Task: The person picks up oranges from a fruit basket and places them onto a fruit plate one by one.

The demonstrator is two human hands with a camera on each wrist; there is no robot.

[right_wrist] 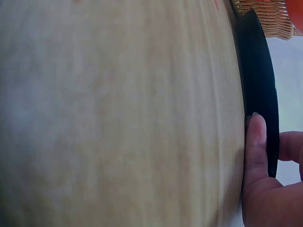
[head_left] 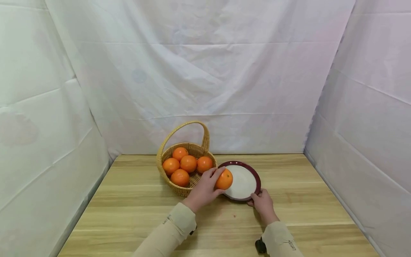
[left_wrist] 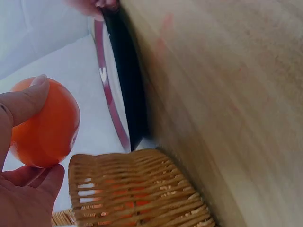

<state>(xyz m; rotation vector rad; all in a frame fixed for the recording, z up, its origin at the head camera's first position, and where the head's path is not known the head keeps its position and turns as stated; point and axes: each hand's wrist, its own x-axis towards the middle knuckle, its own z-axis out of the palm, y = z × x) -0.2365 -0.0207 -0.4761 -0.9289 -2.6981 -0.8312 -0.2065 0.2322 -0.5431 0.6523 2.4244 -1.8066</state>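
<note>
Head view: left fingers [head_left: 217, 174] grip and partly hide an orange [head_left: 226, 180], while right fingers [head_left: 255, 197] pinch a plate [head_left: 243, 181].

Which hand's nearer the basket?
Left. The left hand, gripping an orange, is by the basket, at its near-right rim; the right hand is farther right, gripping the plate.

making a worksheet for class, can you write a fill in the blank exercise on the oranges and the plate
In the head view, the basket holds ____ visible oranges. The middle of the plate is coloured ____. While the right grip holds the plate, the ____ grip holds another orange. In the head view, the plate lies to the basket's ____.

Missing words: five; white; left; right
</note>
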